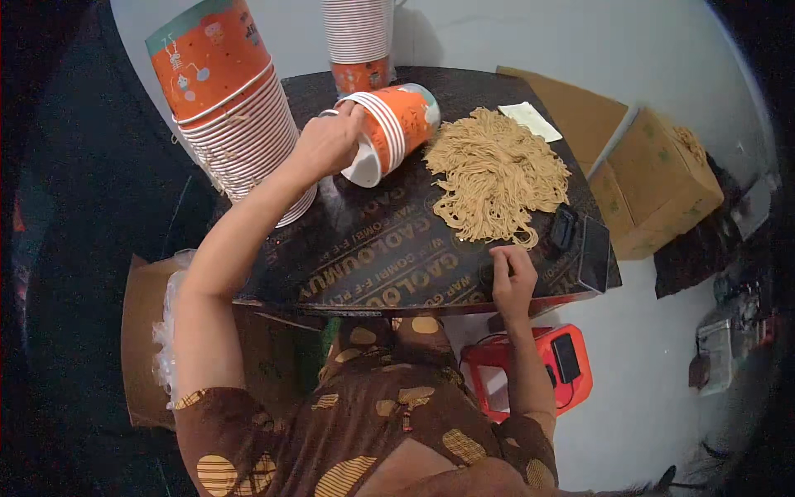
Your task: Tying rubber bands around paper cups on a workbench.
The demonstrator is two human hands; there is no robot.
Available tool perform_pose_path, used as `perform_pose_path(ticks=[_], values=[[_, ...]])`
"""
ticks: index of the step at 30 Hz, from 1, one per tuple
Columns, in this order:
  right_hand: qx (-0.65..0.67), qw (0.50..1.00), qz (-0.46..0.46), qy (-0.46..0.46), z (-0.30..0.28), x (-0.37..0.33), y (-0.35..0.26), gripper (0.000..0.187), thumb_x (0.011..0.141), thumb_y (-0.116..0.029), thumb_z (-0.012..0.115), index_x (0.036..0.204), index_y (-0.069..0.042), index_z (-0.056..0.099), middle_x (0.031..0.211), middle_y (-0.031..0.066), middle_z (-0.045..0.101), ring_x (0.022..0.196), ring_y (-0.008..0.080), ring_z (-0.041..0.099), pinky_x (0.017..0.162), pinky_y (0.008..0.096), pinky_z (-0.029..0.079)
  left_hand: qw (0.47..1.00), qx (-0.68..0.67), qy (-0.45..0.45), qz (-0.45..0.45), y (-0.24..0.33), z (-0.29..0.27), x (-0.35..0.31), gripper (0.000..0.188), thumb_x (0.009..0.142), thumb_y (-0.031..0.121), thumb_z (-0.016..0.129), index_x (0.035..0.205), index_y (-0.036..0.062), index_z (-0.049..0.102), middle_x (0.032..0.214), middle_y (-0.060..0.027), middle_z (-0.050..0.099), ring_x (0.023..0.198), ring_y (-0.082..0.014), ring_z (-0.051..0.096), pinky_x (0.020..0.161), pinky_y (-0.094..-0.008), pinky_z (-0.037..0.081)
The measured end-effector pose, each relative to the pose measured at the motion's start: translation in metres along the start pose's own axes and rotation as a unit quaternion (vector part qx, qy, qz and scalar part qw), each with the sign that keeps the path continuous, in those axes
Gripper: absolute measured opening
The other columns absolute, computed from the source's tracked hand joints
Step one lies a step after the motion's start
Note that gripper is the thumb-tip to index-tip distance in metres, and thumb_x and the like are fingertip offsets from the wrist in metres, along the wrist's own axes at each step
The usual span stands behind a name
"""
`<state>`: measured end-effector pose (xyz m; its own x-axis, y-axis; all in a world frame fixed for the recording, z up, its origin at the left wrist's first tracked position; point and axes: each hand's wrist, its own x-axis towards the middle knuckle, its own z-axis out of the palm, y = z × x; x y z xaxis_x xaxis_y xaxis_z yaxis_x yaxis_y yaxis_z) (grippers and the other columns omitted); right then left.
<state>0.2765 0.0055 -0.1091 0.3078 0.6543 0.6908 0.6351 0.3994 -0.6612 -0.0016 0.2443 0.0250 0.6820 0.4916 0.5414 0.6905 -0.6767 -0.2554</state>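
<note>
A short stack of orange paper buckets (414,118) lies on its side on the dark table, its open mouths turned toward my left. My left hand (330,142) is at the open end, fingers closed over the rim and partly hidden inside. To the right spreads a heap of tan cords (501,178). My right hand (513,280) is just in front of that heap, near the table's front edge, with its fingers curled together. Whether it pinches anything small cannot be made out.
A tall, leaning stack of paper buckets (240,137) stands at the left, with cords at its rims. Another stack (358,37) rises behind. A phone (594,253) and a small black object (564,227) lie at the right edge. Cardboard boxes (654,182) and a red stool (584,356) stand beyond.
</note>
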Motion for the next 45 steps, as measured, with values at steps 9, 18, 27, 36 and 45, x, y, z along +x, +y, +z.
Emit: perform_pose_path(ticks=[9,18,27,36,45], values=[[0.002,0.999,0.053,0.001,-0.001,-0.004,0.010,0.010,0.094,-0.004,0.060,0.092,0.002,0.067,0.083,0.0099,0.062,0.073,0.0191,0.060,0.068,0.0304,0.047,0.973,0.163,0.053,0.157,0.000,0.010,0.018,0.014,0.085,0.011,0.056,0.078,-0.0012,0.059,0.073,-0.0123,0.065,0.082,-0.0268,0.066,0.062,-0.0371,0.056],[0.049,0.984,0.170,0.014,-0.024,0.007,0.024,0.011,0.094,-0.005,0.059,0.098,0.001,0.068,0.093,0.0081,0.066,0.088,0.0171,0.062,0.079,0.0295,0.048,0.988,0.103,-0.078,0.090,-0.017,0.013,0.015,0.024,0.087,0.005,0.053,0.110,-0.0021,0.055,0.085,-0.0190,0.066,0.084,-0.0345,0.068,0.069,-0.0421,0.057],[-0.177,0.970,-0.085,-0.144,-0.023,0.024,0.023,0.016,0.087,-0.005,0.064,0.103,-0.008,0.064,0.094,0.0141,0.060,0.087,0.0353,0.062,0.075,0.0416,0.051,0.988,0.091,-0.095,0.078,-0.010,-0.007,0.023,0.021,0.087,0.012,0.054,0.103,0.0021,0.065,0.069,-0.0151,0.068,0.066,-0.0319,0.069,0.056,-0.0444,0.054],[-0.256,0.939,-0.121,-0.197,-0.005,0.038,0.027,0.011,0.082,-0.007,0.066,0.088,-0.005,0.057,0.086,0.0135,0.054,0.085,0.0358,0.059,0.072,0.0445,0.049,0.989,0.100,-0.068,0.084,-0.008,-0.005,0.018,0.014,0.086,0.011,0.056,0.080,0.0000,0.063,0.064,-0.0151,0.066,0.060,-0.0311,0.069,0.053,-0.0438,0.055],[-0.366,0.792,-0.104,-0.477,0.013,0.040,-0.058,0.008,0.074,-0.004,0.061,0.081,-0.004,0.060,0.086,0.0151,0.061,0.086,0.0337,0.061,0.075,0.0440,0.049,0.994,0.070,-0.070,0.049,-0.004,-0.011,-0.012,0.020,0.090,0.015,0.054,0.097,-0.0038,0.057,0.076,-0.0180,0.068,0.069,-0.0332,0.070,0.060,-0.0435,0.057]])
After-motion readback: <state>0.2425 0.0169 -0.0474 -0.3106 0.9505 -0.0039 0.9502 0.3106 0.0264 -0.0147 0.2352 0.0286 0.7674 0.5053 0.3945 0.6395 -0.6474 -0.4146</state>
